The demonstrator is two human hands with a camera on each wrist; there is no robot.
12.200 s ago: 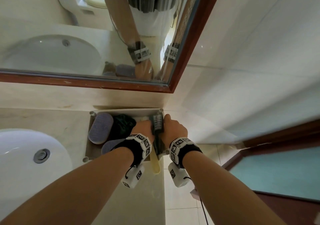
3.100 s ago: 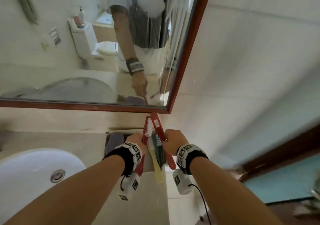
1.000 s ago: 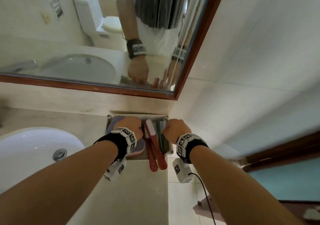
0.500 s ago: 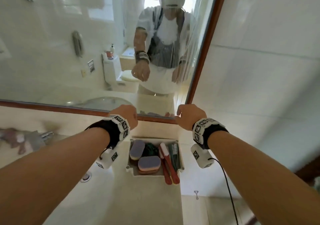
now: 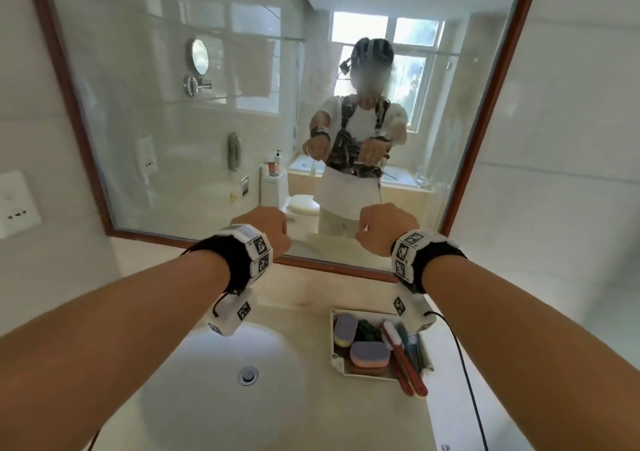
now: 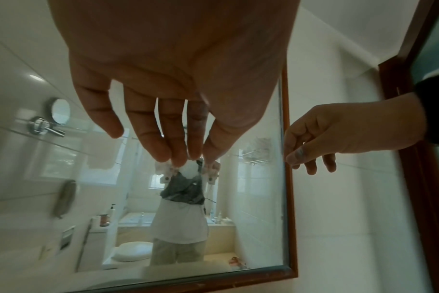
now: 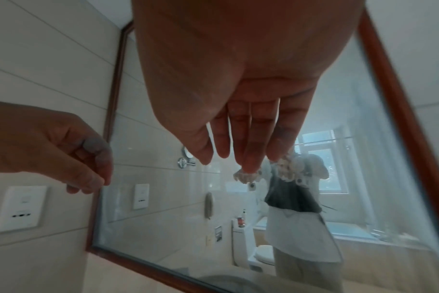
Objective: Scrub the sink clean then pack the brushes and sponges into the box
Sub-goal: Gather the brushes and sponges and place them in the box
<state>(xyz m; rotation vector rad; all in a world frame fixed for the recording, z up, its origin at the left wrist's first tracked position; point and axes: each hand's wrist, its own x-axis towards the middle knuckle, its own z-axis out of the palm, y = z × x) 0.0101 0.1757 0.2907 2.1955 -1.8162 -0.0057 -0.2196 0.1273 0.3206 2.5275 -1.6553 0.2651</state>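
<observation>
The grey box [image 5: 333, 341] stands on the counter right of the white sink [image 5: 207, 405]. In it lie a purple-and-yellow sponge [image 5: 345, 329], a purple-and-orange sponge [image 5: 369, 355], a dark scourer [image 5: 369, 331], two red brushes [image 5: 403, 360] with handles sticking out over the near rim, and a dark brush [image 5: 412, 344]. My left hand [image 5: 273, 232] and right hand [image 5: 384, 228] hang in the air before the mirror, well above the box. Both are empty, with loosely hanging fingers [image 6: 163, 138] [image 7: 241, 138].
A wood-framed mirror [image 5: 207, 121] covers the wall behind the counter and reflects a person. The sink drain [image 5: 247, 375] sits mid-basin. A wall socket [image 5: 15, 204] is at the left. A black cable [image 5: 467, 381] trails from my right wrist.
Both hands have let go of the brushes in the box, lifted away and now hover in front of the mirror. The view has swung up and left, showing more sink.
</observation>
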